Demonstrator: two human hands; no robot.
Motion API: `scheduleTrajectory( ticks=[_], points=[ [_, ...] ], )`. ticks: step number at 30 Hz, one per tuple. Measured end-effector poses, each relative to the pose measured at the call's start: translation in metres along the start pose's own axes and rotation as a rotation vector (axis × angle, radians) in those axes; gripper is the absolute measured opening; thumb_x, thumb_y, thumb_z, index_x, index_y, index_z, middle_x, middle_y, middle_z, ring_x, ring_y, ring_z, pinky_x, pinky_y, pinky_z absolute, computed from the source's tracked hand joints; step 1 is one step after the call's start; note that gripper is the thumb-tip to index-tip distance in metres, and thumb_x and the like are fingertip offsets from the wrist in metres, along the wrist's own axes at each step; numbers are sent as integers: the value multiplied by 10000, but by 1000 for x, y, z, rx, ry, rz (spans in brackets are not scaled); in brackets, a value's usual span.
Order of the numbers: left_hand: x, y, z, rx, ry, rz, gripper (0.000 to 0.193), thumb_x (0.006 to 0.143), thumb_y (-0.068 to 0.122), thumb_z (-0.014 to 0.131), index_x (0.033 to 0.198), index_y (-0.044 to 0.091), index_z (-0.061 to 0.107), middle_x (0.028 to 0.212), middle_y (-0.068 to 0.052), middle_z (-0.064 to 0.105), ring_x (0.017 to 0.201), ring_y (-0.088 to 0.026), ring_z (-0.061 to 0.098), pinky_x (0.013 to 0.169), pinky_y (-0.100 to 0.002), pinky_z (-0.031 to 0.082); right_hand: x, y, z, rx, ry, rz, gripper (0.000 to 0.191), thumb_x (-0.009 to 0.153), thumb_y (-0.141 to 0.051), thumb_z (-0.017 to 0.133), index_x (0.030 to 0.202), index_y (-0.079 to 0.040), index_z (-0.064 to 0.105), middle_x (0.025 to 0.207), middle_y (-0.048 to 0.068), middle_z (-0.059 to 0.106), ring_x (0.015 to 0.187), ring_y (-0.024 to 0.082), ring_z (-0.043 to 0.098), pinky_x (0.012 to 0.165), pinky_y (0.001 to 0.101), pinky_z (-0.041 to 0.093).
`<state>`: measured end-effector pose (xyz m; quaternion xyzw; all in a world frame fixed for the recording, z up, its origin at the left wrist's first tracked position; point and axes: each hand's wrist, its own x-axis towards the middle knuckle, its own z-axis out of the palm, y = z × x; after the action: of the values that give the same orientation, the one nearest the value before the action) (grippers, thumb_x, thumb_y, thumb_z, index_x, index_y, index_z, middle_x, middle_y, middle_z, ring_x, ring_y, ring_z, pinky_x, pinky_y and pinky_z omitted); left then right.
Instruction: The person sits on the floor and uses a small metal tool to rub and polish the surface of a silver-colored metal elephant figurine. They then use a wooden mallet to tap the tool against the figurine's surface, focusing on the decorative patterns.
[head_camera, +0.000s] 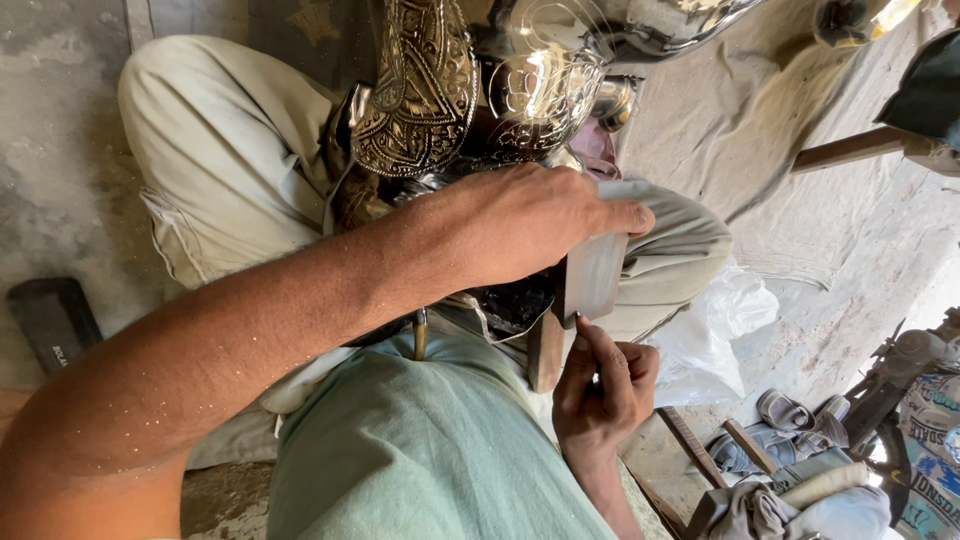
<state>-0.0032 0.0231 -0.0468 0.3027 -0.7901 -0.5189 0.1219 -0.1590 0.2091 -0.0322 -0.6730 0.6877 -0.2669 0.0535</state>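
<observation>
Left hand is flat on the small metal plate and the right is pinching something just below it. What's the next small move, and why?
Probably bring the right hand up a little to the lower edge of the metal plate. The left hand already pins the plate against the wooden block, fingers over its top edge, and the right hand's pinched fingertips sit just short of it. What they pinch is too small to tell.

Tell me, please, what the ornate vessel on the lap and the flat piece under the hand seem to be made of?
The ornate vessel looks like metal, perhaps brass: embossed patterns, dark patina, bright polished glints. The flat piece under the left hand seems to be dull grey sheet metal, thin and straight-edged, though this is not certain. The right hand touches its lower edge.
</observation>
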Motion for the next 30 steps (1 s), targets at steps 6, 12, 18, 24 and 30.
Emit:
scheduleTrajectory(
  ticks=[6,12,18,24,30],
  points=[
    [0,1,-3,114,8,52,442,1033,235,457,1464,291,537,685,-98,614,522,-178,652,497,-385,593,25,7,7,-59,12,-58,253,949,64,772,1151,-88,766,783,37,515,749,163,440,614,285,379],
    [4,-1,3,153,-96,-16,467,1030,182,472,1470,337,503,653,-88,583,479,-166,627,425,-380,572,20,-1,-6,-37,-57,73,238,881,51,773,1086,-71,774,706,30,469,653,146,407,581,304,353],
    [6,-3,0,115,-77,22,470,1035,130,505,1486,263,493,580,-78,561,456,-144,607,397,-330,550,29,18,6,-15,-8,-74,221,956,58,762,1143,-61,769,780,53,486,751,162,431,614,292,363],
    [6,4,-2,120,-112,-12,505,986,110,546,1463,272,515,586,-43,554,450,-121,605,377,-316,537,23,1,-6,8,-80,23,225,910,63,745,1099,-57,770,724,18,481,697,153,402,626,304,357],
    [6,-4,0,188,-49,98,496,1021,86,530,1490,244,500,588,-83,587,476,-147,632,412,-304,557,37,4,0,-5,-35,-73,215,956,60,773,1136,-56,770,777,44,497,744,171,451,639,287,395]
  ],
)
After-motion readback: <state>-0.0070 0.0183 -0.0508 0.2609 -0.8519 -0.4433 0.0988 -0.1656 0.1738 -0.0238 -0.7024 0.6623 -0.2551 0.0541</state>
